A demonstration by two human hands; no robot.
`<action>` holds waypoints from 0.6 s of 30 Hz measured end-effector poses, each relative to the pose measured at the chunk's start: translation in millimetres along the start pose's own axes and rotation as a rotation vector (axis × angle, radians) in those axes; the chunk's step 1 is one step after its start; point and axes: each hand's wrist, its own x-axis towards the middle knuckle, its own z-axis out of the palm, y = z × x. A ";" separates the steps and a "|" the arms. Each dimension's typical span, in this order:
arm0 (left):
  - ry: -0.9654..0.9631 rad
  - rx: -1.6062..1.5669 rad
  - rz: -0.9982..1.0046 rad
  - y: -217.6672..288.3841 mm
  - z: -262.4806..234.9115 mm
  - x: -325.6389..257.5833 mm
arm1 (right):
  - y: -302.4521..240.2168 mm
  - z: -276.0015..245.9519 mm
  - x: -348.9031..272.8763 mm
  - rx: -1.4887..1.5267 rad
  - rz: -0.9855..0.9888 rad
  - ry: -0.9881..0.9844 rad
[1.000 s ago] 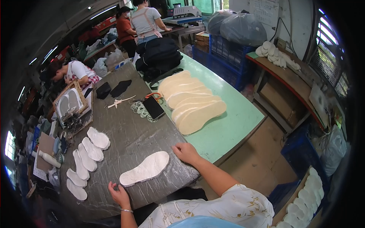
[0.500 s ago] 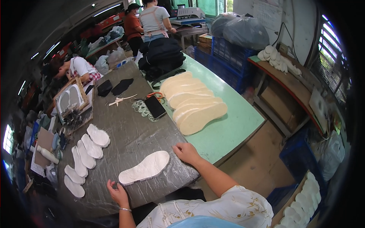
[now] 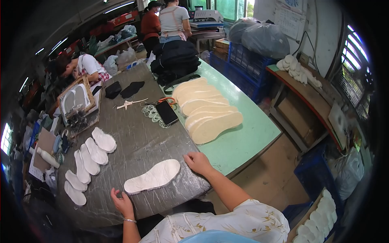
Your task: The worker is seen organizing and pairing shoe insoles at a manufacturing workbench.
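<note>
A white insole (image 3: pixel 153 177) lies flat on the grey plastic-covered table (image 3: pixel 137 139) in front of me. My right hand (image 3: pixel 197 161) rests on the sheet just right of the insole's toe end, fingers spread, holding nothing. My left hand (image 3: pixel 121 201) lies on the sheet near the table's front edge, just below the heel end, fingers loosely curled and empty. A fanned row of tan insoles (image 3: pixel 208 115) lies on the green tabletop (image 3: pixel 247 137) to the right.
Several small white insoles (image 3: pixel 90 158) lie at the left. A black phone (image 3: pixel 167 112), rubber bands (image 3: pixel 153 113), a wooden screen frame (image 3: pixel 76 100) and a black bag (image 3: pixel 175 58) sit further back. Other people work beyond the table. Blue crates (image 3: pixel 247 67) and a shelf stand at the right.
The view has shifted slightly. My hands and the white insole have hardly moved.
</note>
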 end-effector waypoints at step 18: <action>-0.003 -0.017 -0.042 4.0 -0.9 -0.6 | 0.0 0.6 0.2 0.006 0.015 0.007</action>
